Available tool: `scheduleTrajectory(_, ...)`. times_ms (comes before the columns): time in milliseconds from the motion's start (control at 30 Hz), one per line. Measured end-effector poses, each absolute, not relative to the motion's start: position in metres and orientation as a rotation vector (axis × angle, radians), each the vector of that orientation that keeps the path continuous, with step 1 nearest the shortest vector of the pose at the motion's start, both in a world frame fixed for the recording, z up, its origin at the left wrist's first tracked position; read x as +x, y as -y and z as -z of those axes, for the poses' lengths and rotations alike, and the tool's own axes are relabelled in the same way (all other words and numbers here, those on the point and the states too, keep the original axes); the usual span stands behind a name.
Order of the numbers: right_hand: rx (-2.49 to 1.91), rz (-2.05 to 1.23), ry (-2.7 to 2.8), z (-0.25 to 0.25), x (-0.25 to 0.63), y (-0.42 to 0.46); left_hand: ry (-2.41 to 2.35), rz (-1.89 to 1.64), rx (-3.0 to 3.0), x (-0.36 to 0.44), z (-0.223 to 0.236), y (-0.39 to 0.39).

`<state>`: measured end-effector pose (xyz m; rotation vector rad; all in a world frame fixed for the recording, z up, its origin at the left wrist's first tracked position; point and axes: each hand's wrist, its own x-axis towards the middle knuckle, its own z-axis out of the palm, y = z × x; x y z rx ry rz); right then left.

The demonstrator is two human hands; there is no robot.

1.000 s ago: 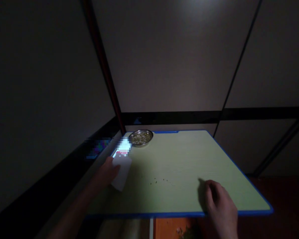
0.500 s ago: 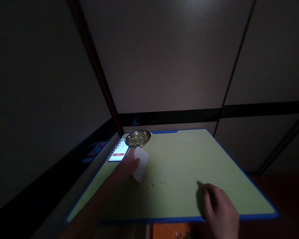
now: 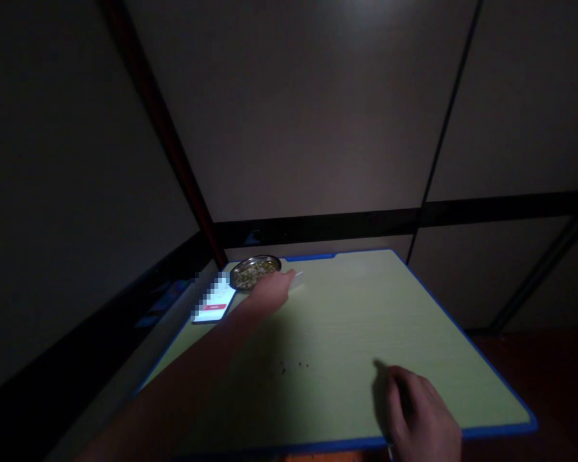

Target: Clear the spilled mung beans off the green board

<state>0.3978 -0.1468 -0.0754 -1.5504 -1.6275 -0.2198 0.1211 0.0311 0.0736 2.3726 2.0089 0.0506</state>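
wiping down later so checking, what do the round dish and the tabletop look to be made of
The round dish looks like polished metal, perhaps stainless steel: its silvery rim catches glints. The tabletop seems a smooth, pale green laminate or coated board, flat and even, and its glossy blue edging looks like plastic. Dim light leaves both unsure.

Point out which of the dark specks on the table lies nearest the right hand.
The rightmost speck; the other specks all lie left of it, farther from the right hand.
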Motion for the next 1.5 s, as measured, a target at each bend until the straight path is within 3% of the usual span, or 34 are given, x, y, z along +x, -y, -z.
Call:
scheduleTrajectory(167,-1.537,0.224,1.634,0.072,0.399,0.148,-1.870,0.062,2.427,0.117,-0.062,-0.004)
scheduleTrajectory(400,-1.603,0.189,1.621,0.065,0.400,0.151,-1.772,-0.036,2.381,0.090,-0.051,0.074)
scheduleTrajectory(667,-1.720,0.168,1.585,0.060,0.397,0.152,-2.030,-0.340,2.102,0.030,-0.092,0.096)
scheduleTrajectory(833,-1.751,0.171,1.574,0.062,0.399,0.151,-2.140,-0.593,1.691,0.000,-0.066,0.122)
scheduleTrajectory(1100,-1.707,0.181,1.582,0.063,0.397,0.150,-2.183,-0.595,1.538,0.033,-0.036,0.127)
scheduleTrajectory(1500,-1.616,0.163,1.596,0.059,0.391,0.150,-1.862,-0.608,1.792,0.110,-0.032,0.051)
